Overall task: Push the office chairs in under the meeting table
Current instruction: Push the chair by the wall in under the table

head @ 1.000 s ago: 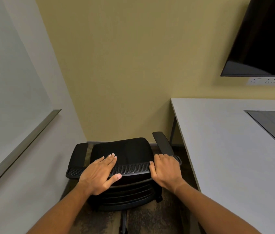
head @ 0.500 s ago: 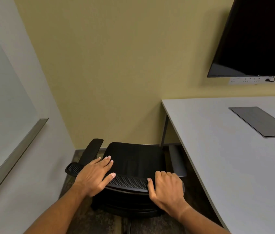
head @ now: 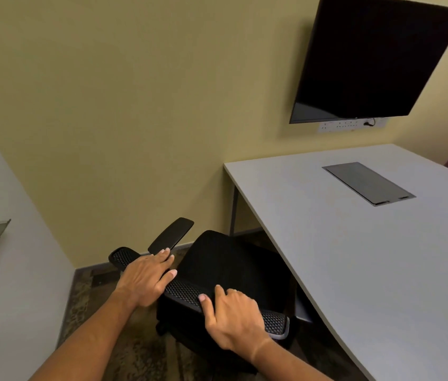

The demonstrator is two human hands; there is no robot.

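Beneath the table (head: 355, 257), the chair (head: 225, 259) seems partly hidden.

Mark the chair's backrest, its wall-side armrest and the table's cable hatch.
chair backrest (head: 186, 294), head view, bare middle of the mesh top rim.
armrest (head: 172, 234), head view, middle of the pad.
cable hatch (head: 366, 182), head view, centre of the grey lid.

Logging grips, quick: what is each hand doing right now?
Left hand: open, straight fingers resting on the chair backrest.
Right hand: closed, fingers curled over the chair backrest's top edge.
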